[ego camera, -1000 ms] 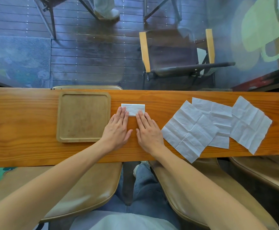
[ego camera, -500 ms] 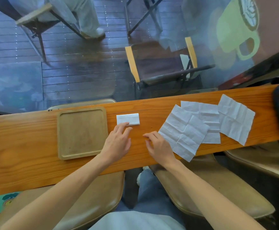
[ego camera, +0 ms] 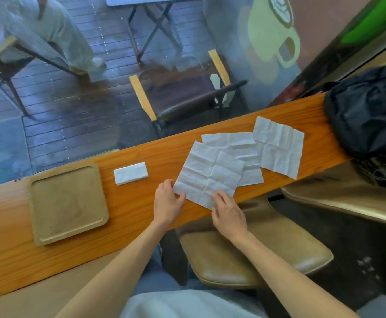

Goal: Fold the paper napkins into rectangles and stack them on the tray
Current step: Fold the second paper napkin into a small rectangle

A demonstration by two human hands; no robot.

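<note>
Now both hands have been withdrawn from the folded napkin point(ego camera: 131, 173), which a second earlier was being pressed flat under the fingertips. It is left as a finished rectangle on the table point(ego camera: 127, 210), just right of the tray point(ego camera: 38, 228) and not touching it. The tray is seen to hold nothing, so the stacking step is judged not yet done for this piece.

Attention has been shifted to the nearest unfolded napkin point(ego camera: 210, 173), the leftmost of three spread sheets. Its near-left corner is met by the left hand point(ego camera: 167, 204), fingers loosely curled with the thumb at the paper's edge; whether the corner is actually pinched cannot be told. The right hand point(ego camera: 227, 214) is laid on the sheet's near corner with fingers extended, holding nothing.

The second napkin point(ego camera: 238, 143) is partly overlapped by the first; the third napkin point(ego camera: 279, 148) lies farther right, near a dark bag point(ego camera: 369, 111).

A second fold is judged to be starting. Care is advised that the overlapped sheet is not dragged along.
</note>
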